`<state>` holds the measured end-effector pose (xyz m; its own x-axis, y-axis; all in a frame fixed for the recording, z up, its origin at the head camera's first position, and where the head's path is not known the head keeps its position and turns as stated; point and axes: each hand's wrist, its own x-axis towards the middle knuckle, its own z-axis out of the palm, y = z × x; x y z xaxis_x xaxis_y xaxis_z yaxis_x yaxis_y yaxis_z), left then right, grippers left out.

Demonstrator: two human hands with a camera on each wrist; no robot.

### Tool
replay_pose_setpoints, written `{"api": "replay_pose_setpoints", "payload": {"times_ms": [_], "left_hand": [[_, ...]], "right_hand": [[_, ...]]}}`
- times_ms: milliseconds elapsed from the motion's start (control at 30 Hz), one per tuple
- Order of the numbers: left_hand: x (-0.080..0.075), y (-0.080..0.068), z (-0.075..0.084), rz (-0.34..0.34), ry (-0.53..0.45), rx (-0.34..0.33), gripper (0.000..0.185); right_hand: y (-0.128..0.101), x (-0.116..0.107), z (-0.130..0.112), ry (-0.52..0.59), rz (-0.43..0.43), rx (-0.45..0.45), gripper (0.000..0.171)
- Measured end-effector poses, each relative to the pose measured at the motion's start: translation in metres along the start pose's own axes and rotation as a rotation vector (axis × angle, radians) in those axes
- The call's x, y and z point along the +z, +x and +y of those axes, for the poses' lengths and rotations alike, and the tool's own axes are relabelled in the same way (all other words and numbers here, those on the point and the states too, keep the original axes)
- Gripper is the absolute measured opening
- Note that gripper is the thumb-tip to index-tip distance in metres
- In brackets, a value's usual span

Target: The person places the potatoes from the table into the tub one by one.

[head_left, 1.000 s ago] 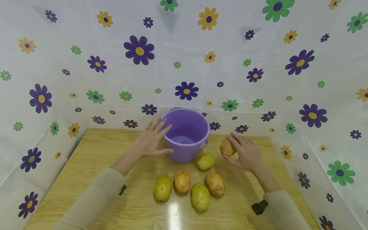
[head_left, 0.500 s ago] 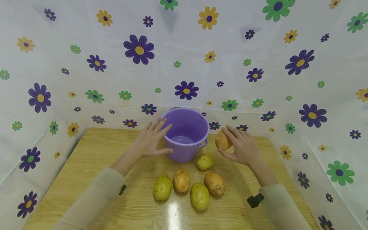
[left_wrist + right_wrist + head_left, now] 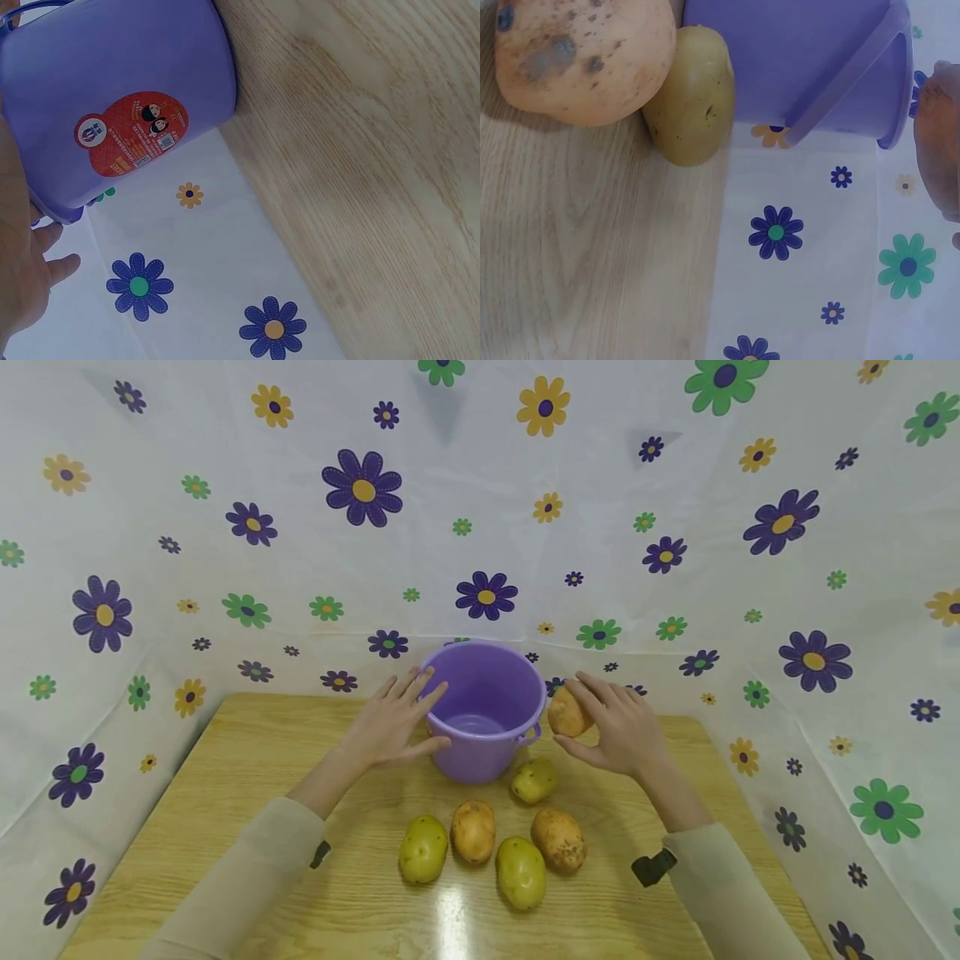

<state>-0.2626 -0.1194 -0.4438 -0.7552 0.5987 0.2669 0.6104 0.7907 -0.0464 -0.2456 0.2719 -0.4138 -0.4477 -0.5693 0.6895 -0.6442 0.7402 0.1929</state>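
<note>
A purple bucket (image 3: 480,752) stands upright at the back of the table, its inside bare in the head view. My left hand (image 3: 388,722) rests at its left rim with fingers spread and fairly straight. In the left wrist view the bucket's side (image 3: 127,67) bears a red sticker. To the right of the bucket, my right hand (image 3: 621,727) holds a brown potato (image 3: 567,713) between thumb and fingers, raised off the table near the rim. Only part of that potato (image 3: 937,146) shows at the edge of the right wrist view.
On the wooden table (image 3: 285,902), several potatoes lie before the bucket: a small greenish potato (image 3: 534,780), two larger greenish ones, a brown potato (image 3: 473,832) and a spotted brown potato (image 3: 558,840). A white flowered cloth (image 3: 300,552) hangs behind and at both sides.
My right hand has moved left and a little upward with the brown potato, closer to the bucket. The left hand and the bucket stay in place.
</note>
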Motion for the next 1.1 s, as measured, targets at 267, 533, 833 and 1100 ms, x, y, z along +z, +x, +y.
{"api": "replay_pose_setpoints", "payload": {"times_ms": [267, 533, 833, 1100], "left_hand": [[-0.001, 0.0, 0.0, 0.029, 0.023, 0.006, 0.115], [-0.002, 0.0, 0.0, 0.021, 0.011, -0.002, 0.111], [-0.001, -0.001, 0.0, 0.021, -0.002, -0.002, 0.103], [-0.001, 0.0, 0.001, 0.028, 0.001, -0.007, 0.115]], "right_hand": [[0.013, 0.003, -0.008, 0.027, -0.006, -0.004, 0.088], [0.024, 0.009, -0.016, 0.049, -0.004, 0.009, 0.09], [0.038, 0.02, -0.025, 0.088, 0.002, 0.004, 0.092], [0.05, 0.024, -0.029, 0.088, -0.038, -0.013, 0.095]]}}
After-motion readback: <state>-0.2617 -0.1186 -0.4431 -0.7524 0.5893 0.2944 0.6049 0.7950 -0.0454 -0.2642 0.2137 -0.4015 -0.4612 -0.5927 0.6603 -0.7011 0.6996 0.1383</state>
